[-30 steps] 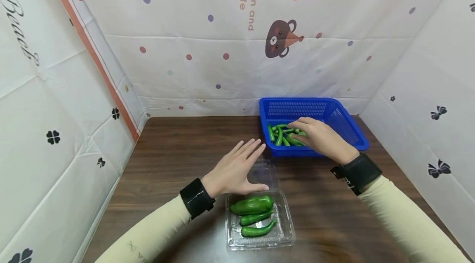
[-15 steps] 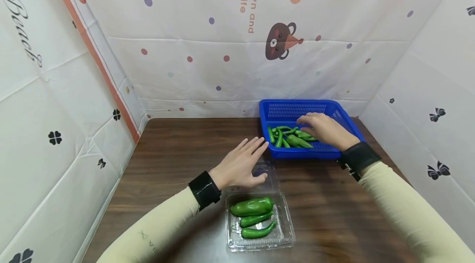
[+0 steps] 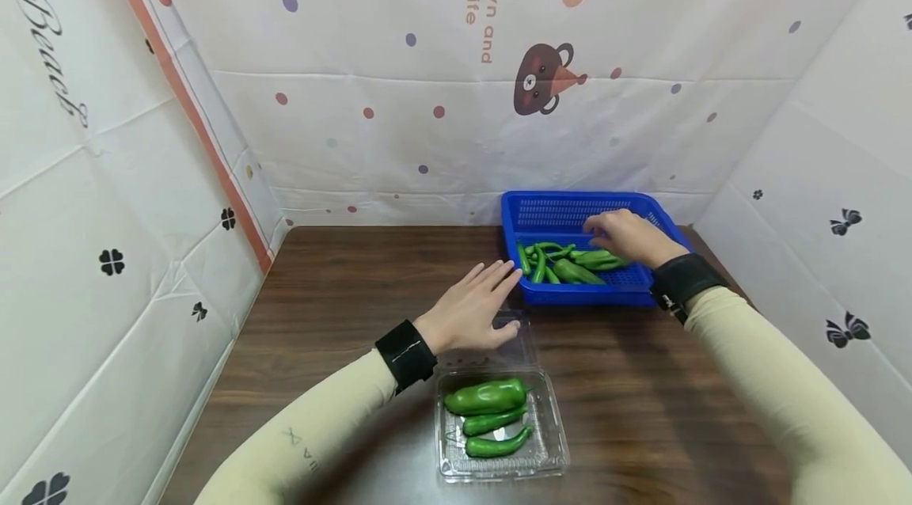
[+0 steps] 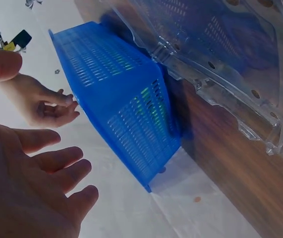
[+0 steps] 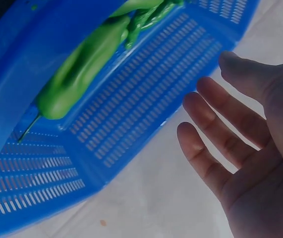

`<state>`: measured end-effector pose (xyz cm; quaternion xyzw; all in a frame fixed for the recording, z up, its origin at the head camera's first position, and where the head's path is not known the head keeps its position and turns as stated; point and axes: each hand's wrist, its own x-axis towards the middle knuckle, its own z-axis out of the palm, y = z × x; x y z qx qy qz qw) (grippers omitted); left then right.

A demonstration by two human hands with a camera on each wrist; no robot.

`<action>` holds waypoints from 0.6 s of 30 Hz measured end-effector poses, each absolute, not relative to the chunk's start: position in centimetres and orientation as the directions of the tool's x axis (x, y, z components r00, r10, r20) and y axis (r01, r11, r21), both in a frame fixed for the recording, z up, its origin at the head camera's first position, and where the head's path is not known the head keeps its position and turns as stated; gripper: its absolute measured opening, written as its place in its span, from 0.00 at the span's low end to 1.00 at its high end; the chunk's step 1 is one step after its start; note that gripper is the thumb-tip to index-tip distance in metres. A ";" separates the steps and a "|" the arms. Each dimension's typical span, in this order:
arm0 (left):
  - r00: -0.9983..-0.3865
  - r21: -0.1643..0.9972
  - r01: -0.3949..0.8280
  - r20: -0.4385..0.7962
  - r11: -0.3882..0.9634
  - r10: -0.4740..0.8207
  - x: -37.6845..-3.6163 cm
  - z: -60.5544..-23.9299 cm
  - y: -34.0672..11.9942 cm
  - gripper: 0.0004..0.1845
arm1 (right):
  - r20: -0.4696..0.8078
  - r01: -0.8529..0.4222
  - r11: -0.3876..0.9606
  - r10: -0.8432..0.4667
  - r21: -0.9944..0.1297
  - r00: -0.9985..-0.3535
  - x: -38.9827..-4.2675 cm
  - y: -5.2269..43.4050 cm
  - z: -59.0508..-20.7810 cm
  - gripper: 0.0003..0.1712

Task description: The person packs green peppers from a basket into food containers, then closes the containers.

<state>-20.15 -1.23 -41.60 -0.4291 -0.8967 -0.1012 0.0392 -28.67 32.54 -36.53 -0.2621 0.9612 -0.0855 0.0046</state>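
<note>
My right hand [image 3: 628,237] hovers over the right half of a blue plastic basket [image 3: 580,295], fingers loosely bent with nothing between them. Below and left of it lie green peppers [image 3: 577,271], some thick and some thin. In the right wrist view a thick pepper [image 5: 82,74] with a thin stem lies inside, apart from the fingers. My left hand [image 3: 469,313], fingers straight and thumb spread, is held over the raised lid [image 4: 235,59] of a clear plastic box [image 3: 556,453]. In the box lie one thick green pepper [image 3: 488,396] and two slimmer ones [image 3: 499,443], side by side.
The brown wooden table [image 3: 342,275] carries the box in front and the basket at the back right. White printed sheets [image 3: 356,149] hang behind it and along both sides. A black band [image 3: 406,353] is on each wrist.
My right hand has drawn back to the right and away from the peppers, uncovering more of them. My left hand has shifted slightly right and forward. The peppers in the box stay put.
</note>
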 end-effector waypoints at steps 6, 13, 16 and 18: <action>-0.631 0.148 0.775 0.143 0.614 0.762 -20.5 -41.8 -0.9 0.44 | -0.002 -0.486 0.856 -0.494 -0.177 -0.870 -30.0 33.3 -37.2 0.13; -0.626 0.140 0.779 0.129 0.611 0.769 -21.1 -41.9 -0.4 0.45 | -0.075 -0.453 0.876 -0.469 -0.165 -0.880 -30.8 33.9 -37.6 0.15; -0.623 0.147 0.781 0.127 0.607 0.772 -21.3 -42.0 -0.3 0.45 | -0.097 -0.436 0.887 -0.452 -0.152 -0.887 -31.1 34.3 -37.9 0.15; -0.626 0.150 0.779 0.121 0.609 0.770 -21.4 -42.1 -0.3 0.45 | -0.104 -0.432 0.889 -0.448 -0.150 -0.888 -31.4 34.6 -38.0 0.15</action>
